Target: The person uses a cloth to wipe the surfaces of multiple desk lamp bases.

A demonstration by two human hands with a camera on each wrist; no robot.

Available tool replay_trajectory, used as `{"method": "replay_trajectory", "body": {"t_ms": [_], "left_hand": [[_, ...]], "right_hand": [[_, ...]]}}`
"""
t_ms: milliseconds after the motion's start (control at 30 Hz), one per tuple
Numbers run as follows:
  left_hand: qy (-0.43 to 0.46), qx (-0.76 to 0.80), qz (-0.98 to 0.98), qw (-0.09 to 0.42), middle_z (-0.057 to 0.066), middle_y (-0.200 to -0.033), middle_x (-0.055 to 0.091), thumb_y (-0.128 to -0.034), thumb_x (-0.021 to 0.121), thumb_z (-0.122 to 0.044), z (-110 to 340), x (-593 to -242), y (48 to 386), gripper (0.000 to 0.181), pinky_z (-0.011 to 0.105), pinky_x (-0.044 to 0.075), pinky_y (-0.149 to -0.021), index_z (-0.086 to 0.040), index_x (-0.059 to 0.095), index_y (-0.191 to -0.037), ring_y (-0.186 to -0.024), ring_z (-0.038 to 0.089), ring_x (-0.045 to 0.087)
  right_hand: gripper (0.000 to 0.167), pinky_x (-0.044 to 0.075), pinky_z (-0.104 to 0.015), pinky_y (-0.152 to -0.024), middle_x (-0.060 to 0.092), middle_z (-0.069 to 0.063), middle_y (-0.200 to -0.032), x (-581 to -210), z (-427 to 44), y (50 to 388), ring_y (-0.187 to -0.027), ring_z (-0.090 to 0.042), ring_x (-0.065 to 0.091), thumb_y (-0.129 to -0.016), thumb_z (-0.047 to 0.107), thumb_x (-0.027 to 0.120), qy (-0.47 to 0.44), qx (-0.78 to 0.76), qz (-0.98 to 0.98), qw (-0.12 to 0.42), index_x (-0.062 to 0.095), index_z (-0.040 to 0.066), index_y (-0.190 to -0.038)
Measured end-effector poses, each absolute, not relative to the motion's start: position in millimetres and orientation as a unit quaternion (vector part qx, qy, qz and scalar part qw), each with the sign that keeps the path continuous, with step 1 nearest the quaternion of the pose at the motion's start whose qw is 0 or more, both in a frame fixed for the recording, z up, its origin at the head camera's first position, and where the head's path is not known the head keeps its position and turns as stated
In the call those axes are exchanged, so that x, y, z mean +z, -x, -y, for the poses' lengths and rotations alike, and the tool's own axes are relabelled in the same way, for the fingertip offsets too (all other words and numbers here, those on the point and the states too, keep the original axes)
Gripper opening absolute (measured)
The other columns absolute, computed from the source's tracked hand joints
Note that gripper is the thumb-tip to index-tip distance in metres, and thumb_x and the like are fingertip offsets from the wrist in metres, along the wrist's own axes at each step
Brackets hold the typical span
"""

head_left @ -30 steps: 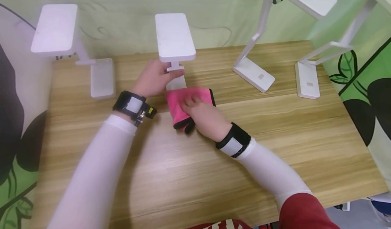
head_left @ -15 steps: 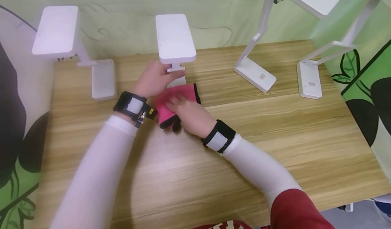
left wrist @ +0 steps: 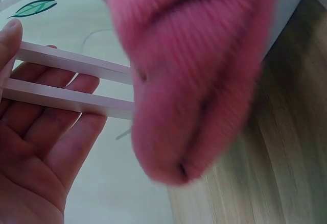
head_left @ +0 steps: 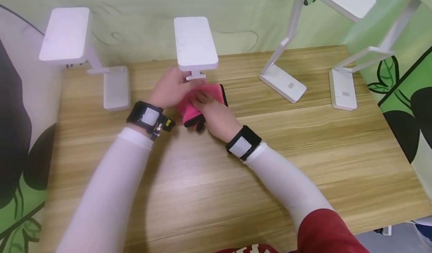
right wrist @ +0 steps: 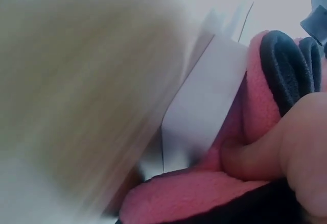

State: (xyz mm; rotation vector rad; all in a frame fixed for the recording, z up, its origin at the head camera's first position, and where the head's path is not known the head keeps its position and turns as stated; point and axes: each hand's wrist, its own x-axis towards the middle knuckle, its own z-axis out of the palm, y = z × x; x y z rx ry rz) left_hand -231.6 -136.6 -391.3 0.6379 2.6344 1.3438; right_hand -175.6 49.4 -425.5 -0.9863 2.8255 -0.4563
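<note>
A white desk lamp [head_left: 195, 43] stands near the back of the table, its flat head above both hands. My left hand [head_left: 170, 88] grips its stem; in the left wrist view the fingers lie behind the twin bars [left wrist: 71, 99] and the thumb is in front. A pink cloth [head_left: 216, 92] with black edging is bunched under my right hand [head_left: 219, 116], which holds it against the lamp's base. In the right wrist view the thumb [right wrist: 260, 157] presses into the folded cloth beside the white base [right wrist: 209, 86]. From the head, cloth and hands hide the base.
Another white desk lamp [head_left: 116, 88] stands on the left. Two more, a nearer lamp [head_left: 283, 82] and a farther lamp [head_left: 343, 90], stand on the right with raised heads. The wooden table [head_left: 270, 193] meets a painted wall [head_left: 145, 17] at the back.
My right hand and the pink cloth first moved left over the lamp's base, then up it toward the stem. My left hand keeps its grip on the stem, and the lamp stays in place.
</note>
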Motion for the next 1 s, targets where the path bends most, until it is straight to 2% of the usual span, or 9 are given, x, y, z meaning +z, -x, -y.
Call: {"method": "replay_trajectory", "body": {"t_ms": [100,167,267,367,567,667,800,900,1000], "left_hand": [[-0.212,0.448,-0.866,0.060,0.004,-0.120,0.074,-0.1051,0.072,-0.028,136,-391,232,0.035,0.039,0.049,-0.087,-0.014,0.072,-0.137,-0.101,0.021,0.063],[-0.210,0.452,-0.865,0.063,0.004,-0.126,0.073,-0.1050,0.072,-0.027,135,-392,233,0.037,0.040,0.051,-0.093,-0.014,0.071,-0.140,-0.109,0.020,0.064],[-0.209,0.456,-0.863,0.063,0.004,-0.133,0.070,-0.1049,0.072,-0.026,135,-392,233,0.040,0.044,0.053,-0.100,-0.015,0.068,-0.143,-0.120,0.021,0.064],[-0.210,0.454,-0.864,0.059,0.004,-0.139,0.068,-0.1049,0.072,-0.026,135,-391,233,0.043,0.045,0.055,-0.099,-0.016,0.066,-0.146,-0.125,0.022,0.063],[-0.210,0.441,-0.871,0.053,0.003,-0.143,0.066,-0.1053,0.071,-0.030,134,-390,233,0.045,0.045,0.055,-0.098,-0.018,0.064,-0.149,-0.128,0.022,0.062],[-0.216,0.436,-0.873,0.046,0.003,-0.142,0.067,-0.1054,0.071,-0.029,133,-390,233,0.044,0.044,0.055,-0.097,-0.018,0.065,-0.148,-0.127,0.022,0.063],[-0.223,0.438,-0.870,0.039,0.005,-0.138,0.069,-0.1050,0.072,-0.025,133,-391,233,0.042,0.043,0.056,-0.097,-0.017,0.067,-0.146,-0.125,0.022,0.064],[-0.219,0.445,-0.868,0.041,0.004,-0.135,0.070,-0.1047,0.073,-0.025,134,-392,232,0.042,0.042,0.055,-0.099,-0.018,0.067,-0.146,-0.123,0.021,0.064],[-0.214,0.453,-0.864,0.048,0.002,-0.130,0.072,-0.1044,0.073,-0.026,135,-393,232,0.041,0.042,0.053,-0.101,-0.018,0.068,-0.144,-0.119,0.019,0.065]], "right_hand": [[0.059,0.037,-0.042,-0.122,0.040,-0.015,-0.168,-426,-61,170,-0.159,-0.033,0.030,-0.104,-0.010,0.047,0.306,-0.152,-0.937,0.067,0.048,0.007,-0.160],[0.060,0.041,-0.044,-0.119,0.039,-0.016,-0.169,-427,-69,165,-0.159,-0.035,0.029,-0.103,-0.012,0.046,0.299,-0.152,-0.939,0.072,0.048,0.006,-0.160],[0.062,0.054,-0.045,-0.106,0.039,-0.016,-0.168,-425,-78,153,-0.158,-0.037,0.030,-0.102,-0.012,0.047,0.294,-0.148,-0.941,0.075,0.047,0.007,-0.161],[0.060,0.061,-0.044,-0.094,0.041,-0.016,-0.168,-422,-81,138,-0.157,-0.037,0.032,-0.103,-0.010,0.051,0.293,-0.135,-0.943,0.077,0.049,0.007,-0.160],[0.051,0.054,-0.045,-0.106,0.049,-0.018,-0.162,-415,-74,111,-0.152,-0.042,0.041,-0.105,-0.004,0.056,0.329,-0.102,-0.935,0.081,0.055,0.004,-0.155],[0.048,0.053,-0.044,-0.107,0.051,-0.016,-0.161,-414,-64,107,-0.152,-0.042,0.041,-0.107,-0.001,0.057,0.347,-0.100,-0.929,0.078,0.056,0.005,-0.155],[0.051,0.054,-0.043,-0.105,0.050,-0.015,-0.161,-415,-51,116,-0.154,-0.039,0.038,-0.105,-0.002,0.058,0.368,-0.099,-0.921,0.077,0.055,0.007,-0.155],[0.060,0.057,-0.040,-0.102,0.048,-0.016,-0.163,-417,-40,131,-0.154,-0.036,0.039,-0.099,-0.007,0.059,0.388,-0.100,-0.913,0.070,0.054,0.007,-0.157],[0.066,0.051,-0.038,-0.110,0.046,-0.014,-0.163,-418,-33,149,-0.152,-0.032,0.041,-0.095,-0.012,0.056,0.398,-0.111,-0.908,0.062,0.051,0.009,-0.158]]}}
